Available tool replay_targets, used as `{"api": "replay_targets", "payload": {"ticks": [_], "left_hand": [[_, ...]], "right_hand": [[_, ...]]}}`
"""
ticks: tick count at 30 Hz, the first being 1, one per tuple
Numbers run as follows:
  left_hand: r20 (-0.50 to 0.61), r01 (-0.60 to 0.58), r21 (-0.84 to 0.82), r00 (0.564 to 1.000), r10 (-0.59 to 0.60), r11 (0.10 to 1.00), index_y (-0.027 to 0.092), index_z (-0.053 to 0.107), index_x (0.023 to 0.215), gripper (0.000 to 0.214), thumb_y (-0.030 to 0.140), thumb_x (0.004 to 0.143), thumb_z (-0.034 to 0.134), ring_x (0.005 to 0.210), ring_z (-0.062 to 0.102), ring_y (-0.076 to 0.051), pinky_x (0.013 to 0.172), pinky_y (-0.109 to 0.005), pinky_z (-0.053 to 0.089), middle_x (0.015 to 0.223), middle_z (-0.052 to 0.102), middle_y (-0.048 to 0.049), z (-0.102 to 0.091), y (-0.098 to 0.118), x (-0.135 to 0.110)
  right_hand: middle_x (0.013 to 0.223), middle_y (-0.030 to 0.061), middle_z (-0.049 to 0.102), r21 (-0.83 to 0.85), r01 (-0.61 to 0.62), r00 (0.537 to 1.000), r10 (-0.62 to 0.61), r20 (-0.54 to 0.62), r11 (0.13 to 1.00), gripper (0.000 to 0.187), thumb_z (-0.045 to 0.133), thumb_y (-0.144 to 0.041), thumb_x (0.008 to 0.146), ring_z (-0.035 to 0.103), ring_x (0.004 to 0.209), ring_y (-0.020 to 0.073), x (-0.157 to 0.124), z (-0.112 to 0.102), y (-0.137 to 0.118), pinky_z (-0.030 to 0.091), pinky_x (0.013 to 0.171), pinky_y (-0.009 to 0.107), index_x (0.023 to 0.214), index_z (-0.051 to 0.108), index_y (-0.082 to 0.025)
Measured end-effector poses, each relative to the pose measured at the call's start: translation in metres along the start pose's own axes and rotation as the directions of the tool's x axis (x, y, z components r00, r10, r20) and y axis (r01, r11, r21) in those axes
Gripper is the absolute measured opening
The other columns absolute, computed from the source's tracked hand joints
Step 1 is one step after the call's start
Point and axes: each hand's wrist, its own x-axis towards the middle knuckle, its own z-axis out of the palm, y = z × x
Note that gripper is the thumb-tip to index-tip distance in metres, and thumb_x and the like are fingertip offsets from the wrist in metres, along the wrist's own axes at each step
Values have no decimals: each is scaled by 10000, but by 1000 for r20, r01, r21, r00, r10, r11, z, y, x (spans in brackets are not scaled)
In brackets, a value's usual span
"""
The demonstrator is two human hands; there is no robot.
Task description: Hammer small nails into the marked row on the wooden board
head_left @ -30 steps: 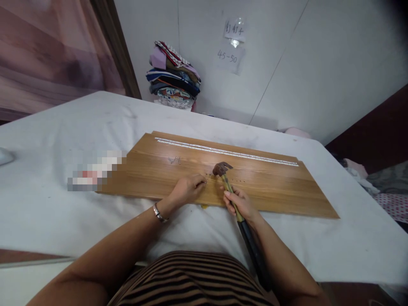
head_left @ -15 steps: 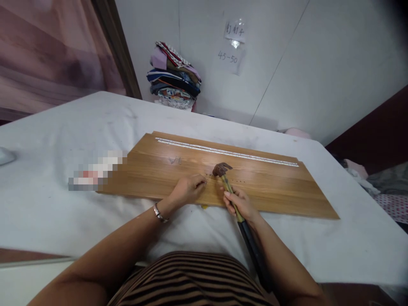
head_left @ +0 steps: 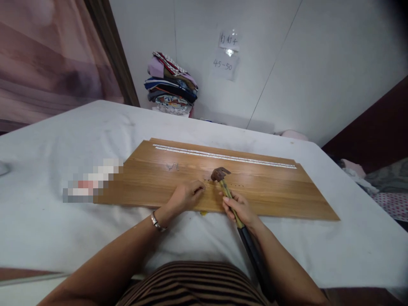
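My right hand [head_left: 240,208] is wrapped around the shaft of a claw hammer [head_left: 227,196]. The hammer has a rusty head, a yellowish shaft and a black grip, and its head hangs just over a wooden board [head_left: 274,199]. On the left side of the head, my left hand [head_left: 188,195] rests on the board with its fingertips pinched together; whatever is between them is too small to make out. Small dark dots run in a row across the board near the hammer head. Several loose nails [head_left: 173,166] lie on the board beyond my left hand.
Two white printed strips [head_left: 223,156] run along the board's far edge. The board lies on a white-covered table [head_left: 79,127]. A folded clothes stack [head_left: 172,85] stands against the wall, below paper notes [head_left: 225,63]. A blurred-out patch [head_left: 92,182] covers something left of the board.
The view has tilted slightly, so the scene sits a little lower. Both hands and the hammer keep nearly the same place over the board.
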Motion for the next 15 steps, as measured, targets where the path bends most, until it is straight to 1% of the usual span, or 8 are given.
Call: {"api": "replay_targets", "payload": {"ticks": [3, 8, 15], "left_hand": [[-5, 3, -2, 1000, -3, 1000, 183, 619, 792, 169, 207, 881, 477, 690, 622, -128, 659, -226, 466, 762, 680, -20, 1, -1, 0], [2, 12, -19, 1000, -12, 1000, 179, 621, 817, 160, 212, 887, 481, 721, 626, -131, 663, -226, 464, 800, 681, -25, 4, -5, 0], [-4, 6, -17, 1000, -7, 1000, 181, 623, 804, 163, 205, 883, 482, 719, 616, -127, 685, -224, 465, 798, 667, -24, 2, -3, -1]], "right_hand": [[527, -93, 509, -4, 9, 1000, -9, 4, 1000, 410, 676, -470, 725, 336, 289, 37, 0, 0, 0, 247, 288, 172, 966, 551, -163], [532, -95, 508, -8, -13, 1000, 13, -1, 1000, 428, 674, -469, 721, 335, 288, 34, -2, 1, -2, 250, 287, 171, 984, 556, -154], [527, -91, 508, -17, 9, 1000, -9, 2, 1000, 405, 663, -462, 740, 342, 298, 33, -3, 0, -2, 264, 298, 169, 979, 571, -149]]}}
